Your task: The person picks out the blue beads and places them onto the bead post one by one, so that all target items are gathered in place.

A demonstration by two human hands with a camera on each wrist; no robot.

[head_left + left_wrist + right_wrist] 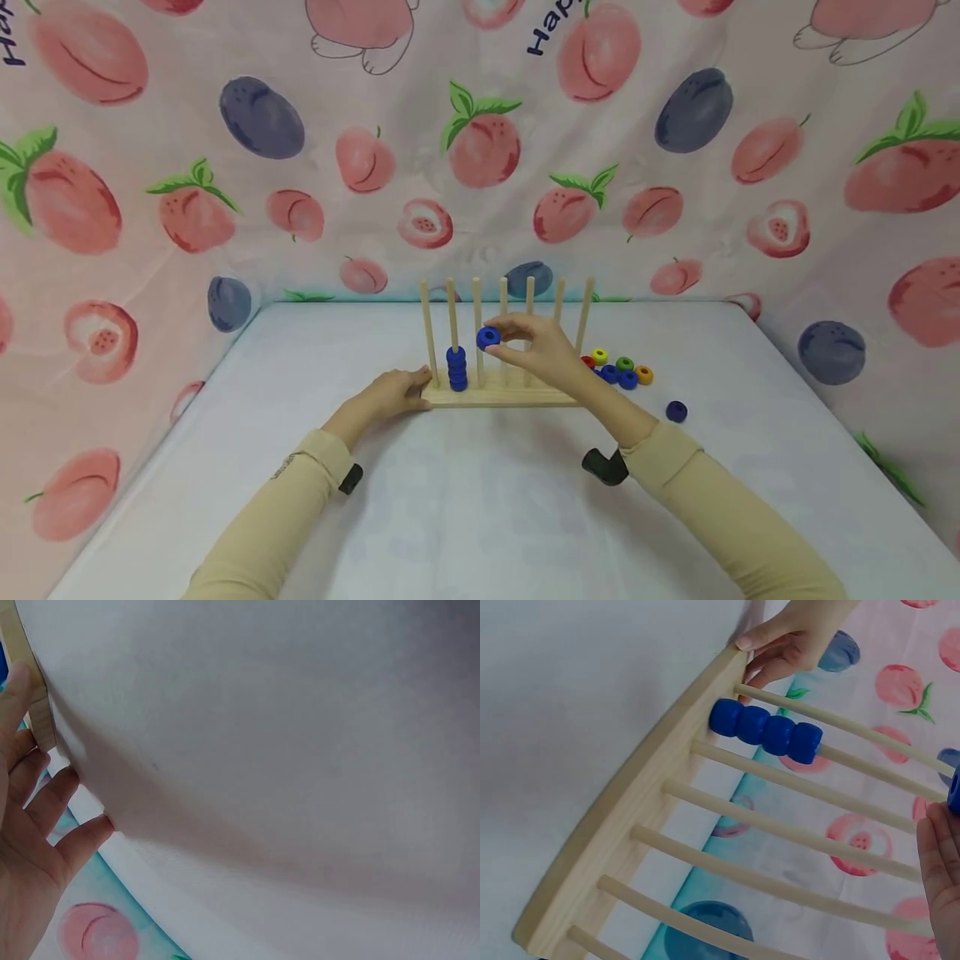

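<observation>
A wooden peg rack (502, 398) with several upright rods stands on the table. My left hand (393, 392) holds the left end of its base, thumb at the front and fingertips behind; in the left wrist view the base's corner (41, 720) lies between thumb and index finger. Several blue beads (457, 369) are stacked on the second rod from the left. Between thumb and fingers, my right hand (543, 342) pinches another blue bead (488, 337), its hole showing, in front of the rods near the third one. That bead is cut off at the right wrist view's edge.
Right of the rack lie loose beads: yellow (599, 356), green (625, 364), orange (643, 374), red and several blue (627, 380), some partly behind the right forearm. A dark blue bead (677, 411) lies apart, nearer. A fruit-print cloth (480, 242) hangs behind the white table (480, 517).
</observation>
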